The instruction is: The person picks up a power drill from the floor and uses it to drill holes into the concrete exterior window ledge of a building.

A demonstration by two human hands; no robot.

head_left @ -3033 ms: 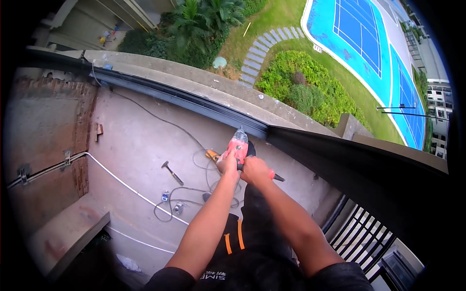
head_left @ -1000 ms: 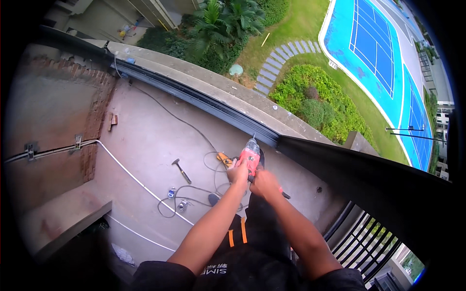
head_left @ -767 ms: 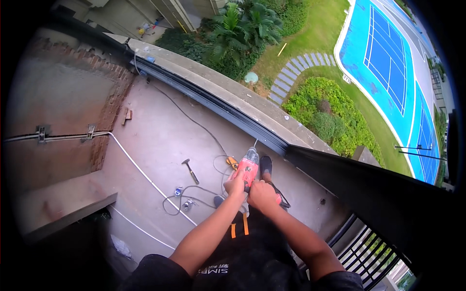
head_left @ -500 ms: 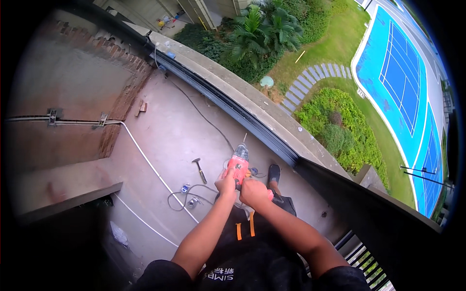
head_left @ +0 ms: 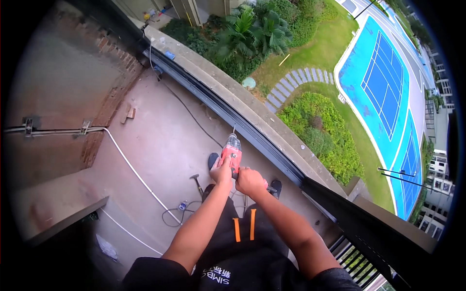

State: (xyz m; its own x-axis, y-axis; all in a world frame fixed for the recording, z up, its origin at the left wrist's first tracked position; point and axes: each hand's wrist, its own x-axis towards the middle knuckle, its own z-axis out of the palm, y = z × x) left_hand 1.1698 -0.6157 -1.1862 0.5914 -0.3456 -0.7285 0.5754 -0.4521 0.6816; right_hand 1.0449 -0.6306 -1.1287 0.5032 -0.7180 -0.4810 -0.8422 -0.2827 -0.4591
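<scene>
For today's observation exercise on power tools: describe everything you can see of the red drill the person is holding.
The drill has a red body, plastic by its look, with a paler, greyish front end and a thin bit sticking out. It is held out in front of the person, tip pointing away toward the dark metal rail along the concrete parapet, the bit near the rail. The left hand clasps its rear from the left side; the right hand grips just behind it. The handle and trigger are hidden by the hands.

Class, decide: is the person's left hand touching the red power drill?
Touching. The head view shows the left hand wrapped against the red power drill body, no gap visible.
</scene>
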